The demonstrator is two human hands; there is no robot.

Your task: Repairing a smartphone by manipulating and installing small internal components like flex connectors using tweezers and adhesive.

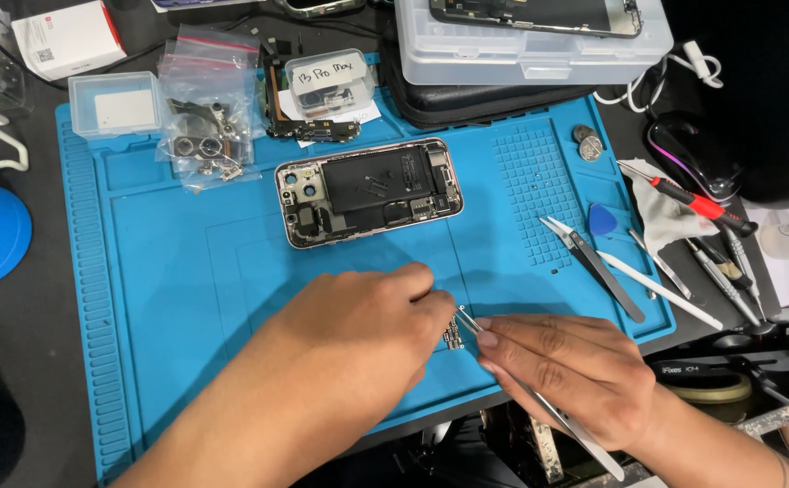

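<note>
Along the far edge of the blue mat [186, 271] sit the packages. At the far left corner stands a small clear square box [114, 102] with a white card inside. Just right of it lie clear zip bags [205, 99] with red seal strips, holding small metal parts. Further right sits a small clear tub [329, 83] with a white handwritten label on its lid. Beyond the mat's far edge, a white carton [69, 38] lies on the dark bench at the far left, and a large clear plastic case [530, 41] stands toward the far right with a phone screen on top.

One opened phone [369, 191], back off and innards showing, lies near the middle of the mat, toward the far side. The mat is bare across its left half and between the phone and the hands.

At the near edge, the left hand [358, 334] rests with fingers curled and pressed together, their tips pinching down on a small circuit board [453, 333]. The right hand [566, 366] pinches silver tweezers [539, 402] between thumb and fingers, tips touching that board.

At the mat's right edge lie a second pair of tweezers [593, 267], one white spudger [656, 289], one blue pick [602, 220] and two coins [588, 143]. A red-handled screwdriver [697, 203] lies on a white cloth off the mat.
</note>
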